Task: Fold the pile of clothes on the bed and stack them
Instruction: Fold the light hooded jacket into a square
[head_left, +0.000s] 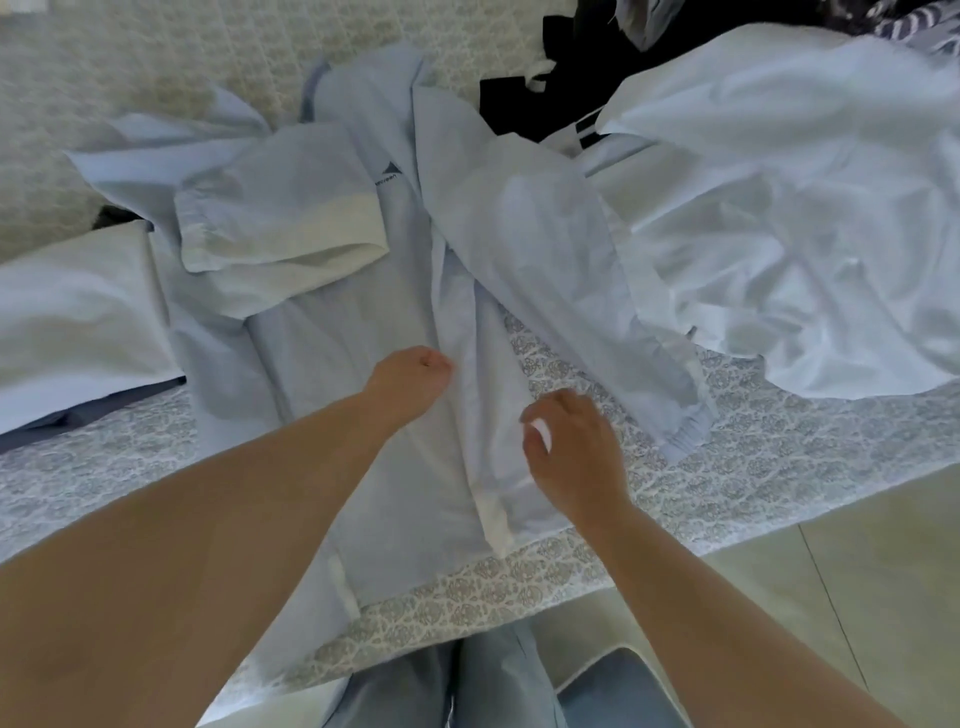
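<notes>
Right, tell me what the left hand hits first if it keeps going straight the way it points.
The left hand points up the pale blue jacket; going on, it would probably just slide along the front panel toward the folded-in sleeve. Depth is unclear.

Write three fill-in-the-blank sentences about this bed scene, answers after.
1. The pale blue zip-up jacket lies spread on the patterned ____.
2. The left hand and the right hand both work at the jacket's front ____.
3. The jacket's chest logo is shaped like a ____.

Answers: bedspread; opening; triangle
</notes>
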